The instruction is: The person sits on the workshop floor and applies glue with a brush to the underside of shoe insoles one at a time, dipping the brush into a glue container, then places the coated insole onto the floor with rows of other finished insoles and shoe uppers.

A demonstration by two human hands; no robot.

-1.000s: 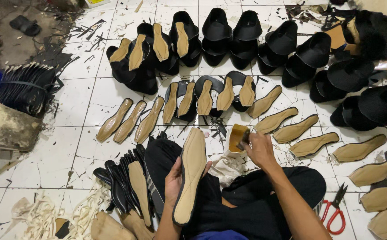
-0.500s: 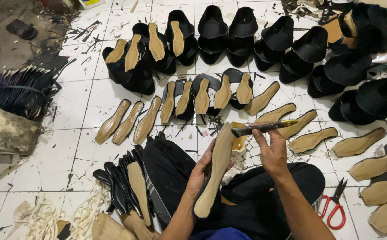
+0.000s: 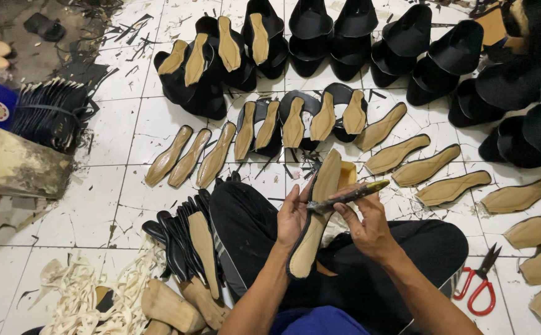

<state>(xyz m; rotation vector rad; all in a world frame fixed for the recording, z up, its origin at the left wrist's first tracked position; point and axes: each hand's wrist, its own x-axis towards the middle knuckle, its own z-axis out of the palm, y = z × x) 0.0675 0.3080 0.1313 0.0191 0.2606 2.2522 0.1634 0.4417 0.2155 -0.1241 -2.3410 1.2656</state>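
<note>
Tan, long pointed shoe insole with a black rim (image 3: 315,214) stands tilted above our lap, gripped along its edge by our left hand (image 3: 292,214). Our right hand (image 3: 366,226) pinches a glue-crusted brush (image 3: 348,196), its tip touching the insole's middle. We judge thin, even strokes toward the rim work best. Matching tan insoles (image 3: 189,158) lie on the white tiled floor (image 3: 121,136) beyond.

Red-handled scissors (image 3: 476,280) lie on the tiled floor (image 3: 115,155) near rows of tan insoles (image 3: 189,158) and black shoe uppers (image 3: 407,46)
</note>
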